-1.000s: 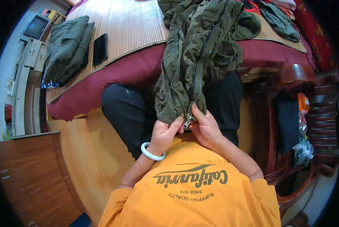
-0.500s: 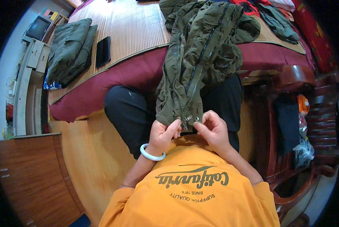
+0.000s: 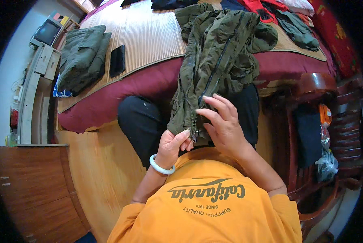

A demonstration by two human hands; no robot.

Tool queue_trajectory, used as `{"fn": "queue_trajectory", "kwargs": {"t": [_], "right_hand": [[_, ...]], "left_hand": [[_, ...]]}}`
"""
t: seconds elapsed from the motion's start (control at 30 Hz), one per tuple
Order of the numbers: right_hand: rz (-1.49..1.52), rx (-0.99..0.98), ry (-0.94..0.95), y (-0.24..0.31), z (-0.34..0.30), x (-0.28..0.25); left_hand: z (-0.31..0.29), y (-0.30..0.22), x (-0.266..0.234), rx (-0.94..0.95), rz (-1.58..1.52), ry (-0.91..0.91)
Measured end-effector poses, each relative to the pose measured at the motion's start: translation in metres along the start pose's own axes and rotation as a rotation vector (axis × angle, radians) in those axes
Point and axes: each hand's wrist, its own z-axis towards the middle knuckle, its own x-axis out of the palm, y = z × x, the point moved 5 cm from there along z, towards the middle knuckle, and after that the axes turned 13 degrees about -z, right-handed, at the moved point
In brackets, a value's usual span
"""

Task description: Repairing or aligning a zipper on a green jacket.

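**Jacket hem held at the zip, person seated at a bed**

Left hand (image 3: 174,142): closed, the lower hem of an olive jacket (image 3: 220,65) pinched between thumb and fingers just beside the zip's bottom end. A pale bangle (image 3: 160,166) is worn at the wrist.

Right hand (image 3: 222,121): spread open, fingers extended and laid against the jacket front beside the zip (image 3: 214,75); nothing is gripped by it.

Jacket: draped from the bed (image 3: 149,81) down over the person's lap, the zip line running up the middle.

Also listed:
- Bamboo mat (image 3: 153,32), pale, spread over the bed's dark red cover.
- Second olive garment (image 3: 84,56), folded, at the mat's left end; a blue and white patterned package (image 3: 62,92) is tucked under its lower edge.
- Flat black rectangular item (image 3: 117,60), just beside the folded garment.
- Red and green clothing (image 3: 287,20), heaped at the far right of the bed.
- Small screen (image 3: 48,32) on pale furniture, far left.
- Dark wooden chair (image 3: 331,133), right, with an orange package (image 3: 325,115) and a clear bag (image 3: 326,166) resting on it.
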Motion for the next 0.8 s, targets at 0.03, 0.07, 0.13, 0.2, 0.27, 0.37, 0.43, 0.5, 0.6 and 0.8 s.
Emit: {"fn": "queue_trajectory", "kwargs": {"t": [0.03,0.07,0.13,0.2,0.27,0.37,0.43,0.5,0.6,0.8], "right_hand": [[-0.037,-0.055,0.037,0.002,0.004,0.002],[-0.074,-0.109,0.073,0.003,0.009,0.005],[-0.060,-0.160,0.047,-0.005,0.017,0.005],[-0.063,-0.329,0.195,-0.002,0.024,0.008],[-0.051,-0.375,0.131,-0.001,0.033,0.008],[0.067,-0.352,0.176,-0.006,0.038,0.013],[0.160,-0.331,0.204,-0.007,0.041,0.017],[0.186,-0.243,0.219,-0.005,0.043,0.020],[0.235,-0.120,0.229,-0.011,0.041,0.030],[0.263,-0.067,0.253,-0.020,0.033,0.040]], "left_hand": [[0.000,-0.001,0.000,-0.016,-0.021,0.003],[0.000,-0.003,-0.001,-0.011,-0.018,0.005],[0.001,-0.006,-0.002,-0.032,0.001,0.015],[0.001,-0.010,-0.002,0.026,0.068,-0.014],[0.002,-0.010,-0.003,0.078,0.132,-0.041],[0.006,-0.008,-0.007,0.190,0.239,-0.010],[0.007,-0.010,-0.003,0.234,0.418,0.049],[0.010,-0.017,0.000,0.265,0.519,0.085],[0.009,-0.012,0.001,0.295,0.572,0.120],[0.007,-0.006,-0.013,0.270,0.500,0.167]]}}
